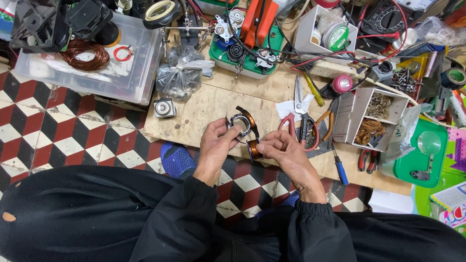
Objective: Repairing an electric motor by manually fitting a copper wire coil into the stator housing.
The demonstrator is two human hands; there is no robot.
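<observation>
Beside white divided box (357, 109), hands (252, 143) on coil (254, 148)

Metal stator ring w/ copper winding (242, 123), tilted; small copper coil (254, 148) just below, both held.

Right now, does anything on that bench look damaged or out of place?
Yes: the motor stator in the left hand has one copper coil pulled out, held by the right hand. Scissors lie open on the board.

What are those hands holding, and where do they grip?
Left hand pinches the metal ring part at its rim; right hand holds a copper wire coil by its side.
</observation>
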